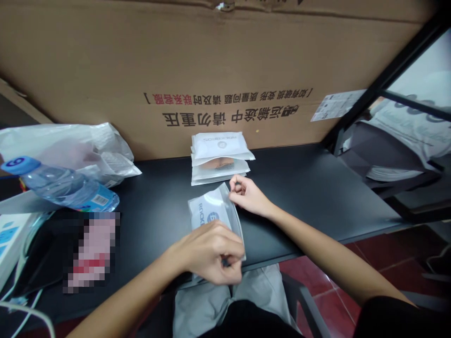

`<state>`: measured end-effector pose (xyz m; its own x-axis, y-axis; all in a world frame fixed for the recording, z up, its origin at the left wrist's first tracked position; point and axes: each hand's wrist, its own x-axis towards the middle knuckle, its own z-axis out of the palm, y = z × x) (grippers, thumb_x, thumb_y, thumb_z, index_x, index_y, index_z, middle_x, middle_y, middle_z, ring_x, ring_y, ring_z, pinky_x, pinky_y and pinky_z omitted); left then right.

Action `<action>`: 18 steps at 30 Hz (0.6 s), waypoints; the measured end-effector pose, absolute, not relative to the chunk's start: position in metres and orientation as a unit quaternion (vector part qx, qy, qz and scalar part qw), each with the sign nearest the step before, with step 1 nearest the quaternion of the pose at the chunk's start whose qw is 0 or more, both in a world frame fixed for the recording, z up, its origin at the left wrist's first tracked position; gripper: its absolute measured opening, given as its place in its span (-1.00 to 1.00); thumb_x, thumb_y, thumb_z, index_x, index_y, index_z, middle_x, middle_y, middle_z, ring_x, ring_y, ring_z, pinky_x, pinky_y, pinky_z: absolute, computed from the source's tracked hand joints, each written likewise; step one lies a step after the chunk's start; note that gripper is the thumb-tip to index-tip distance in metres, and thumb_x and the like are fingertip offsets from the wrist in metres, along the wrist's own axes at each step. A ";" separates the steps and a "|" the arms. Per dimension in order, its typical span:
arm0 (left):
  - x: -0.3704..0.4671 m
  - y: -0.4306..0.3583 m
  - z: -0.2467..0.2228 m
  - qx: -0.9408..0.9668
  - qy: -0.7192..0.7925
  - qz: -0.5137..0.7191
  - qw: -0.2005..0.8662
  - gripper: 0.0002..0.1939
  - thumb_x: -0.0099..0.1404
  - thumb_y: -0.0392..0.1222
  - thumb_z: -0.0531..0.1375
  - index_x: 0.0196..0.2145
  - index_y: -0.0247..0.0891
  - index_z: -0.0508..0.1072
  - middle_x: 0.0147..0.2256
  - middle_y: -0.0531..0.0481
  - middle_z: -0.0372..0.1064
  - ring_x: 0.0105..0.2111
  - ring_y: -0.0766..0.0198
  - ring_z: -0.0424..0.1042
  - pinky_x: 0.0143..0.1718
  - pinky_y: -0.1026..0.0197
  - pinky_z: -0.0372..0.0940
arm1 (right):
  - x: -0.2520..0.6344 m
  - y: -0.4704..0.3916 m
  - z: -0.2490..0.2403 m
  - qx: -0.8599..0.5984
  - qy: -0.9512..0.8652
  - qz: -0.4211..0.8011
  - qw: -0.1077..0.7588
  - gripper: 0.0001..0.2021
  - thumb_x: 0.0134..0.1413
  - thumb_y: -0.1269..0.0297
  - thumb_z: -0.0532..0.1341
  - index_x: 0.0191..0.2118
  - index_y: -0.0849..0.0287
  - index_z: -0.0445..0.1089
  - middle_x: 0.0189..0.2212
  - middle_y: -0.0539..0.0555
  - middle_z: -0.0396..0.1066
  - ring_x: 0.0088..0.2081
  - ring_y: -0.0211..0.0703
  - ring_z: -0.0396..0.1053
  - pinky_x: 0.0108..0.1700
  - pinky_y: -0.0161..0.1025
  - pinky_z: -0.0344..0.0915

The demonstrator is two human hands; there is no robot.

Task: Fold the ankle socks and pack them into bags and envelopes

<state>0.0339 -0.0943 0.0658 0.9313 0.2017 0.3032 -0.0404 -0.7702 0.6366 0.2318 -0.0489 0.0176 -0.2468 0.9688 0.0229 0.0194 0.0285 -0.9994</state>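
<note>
A frosted zip bag (208,206) with blue-grey lettering and a round logo lies near the table's front edge, its zip side turned to the right. My left hand (213,251) is closed in a pinch on the near end of that zip edge and covers the bag's lower part. At the far end of the same edge, the fingers of my right hand (249,195) are curled shut on the bag's border. Just beyond, a stack of similar zip bags (221,146) rests on the table, the top one showing the same lettering.
A large cardboard box (225,56) walls off the back of the black table (296,188). On the left are a water bottle (66,185), a clear plastic bag (109,145), a white box (14,234) and cables (26,312). A black-framed rack (398,98) stands at right.
</note>
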 end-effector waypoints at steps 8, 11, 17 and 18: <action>0.010 -0.075 0.096 0.826 0.070 0.090 0.552 -0.73 -0.09 -0.49 0.16 -0.64 -0.22 0.13 -0.65 0.22 -0.05 -0.62 0.46 -0.07 -0.60 0.29 -0.09 | 0.265 -0.046 0.038 -0.542 -0.634 0.392 0.388 -0.81 -0.11 0.38 0.24 -0.39 0.09 0.17 -0.64 -0.21 0.14 -0.58 -0.36 0.05 -0.47 -0.34 -0.02; -0.008 -0.055 0.098 0.851 0.169 0.061 0.494 -0.83 0.00 -0.42 0.18 -0.62 -0.25 0.27 -0.62 0.18 0.11 -0.60 0.45 0.05 -0.55 0.31 -0.01 | 0.293 -0.049 0.055 -0.554 -0.669 0.417 0.267 -0.82 -0.11 0.37 0.23 -0.41 0.08 0.17 -0.70 -0.22 0.13 -0.63 -0.35 0.04 -0.52 -0.33 -0.08; -0.038 -0.019 0.084 0.845 0.327 -0.044 0.420 -0.92 0.14 -0.27 0.22 -0.50 -0.25 0.46 -0.54 0.14 0.30 -0.52 0.38 0.24 -0.47 0.33 0.09 | 0.311 -0.048 0.064 -0.560 -0.691 0.425 0.170 -0.91 -0.06 0.32 0.26 -0.36 0.12 0.35 -0.67 -0.14 0.30 -0.62 -0.30 0.17 -0.52 -0.33 0.02; -0.041 -0.014 0.081 0.845 0.346 -0.046 0.405 -0.90 0.17 -0.24 0.22 -0.49 -0.25 0.46 -0.54 0.13 0.32 -0.51 0.37 0.25 -0.46 0.33 0.10 | 0.308 -0.048 0.061 -0.570 -0.694 0.401 0.182 -0.92 -0.04 0.31 0.26 -0.37 0.12 0.36 -0.66 -0.14 0.29 -0.61 -0.30 0.19 -0.52 -0.33 0.04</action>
<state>-0.0408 -0.0139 0.0808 0.7556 0.5482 -0.3584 0.6230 -0.4324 0.6519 0.3084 -0.0478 0.0612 -0.2846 0.9368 -0.2036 0.6447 0.0299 -0.7639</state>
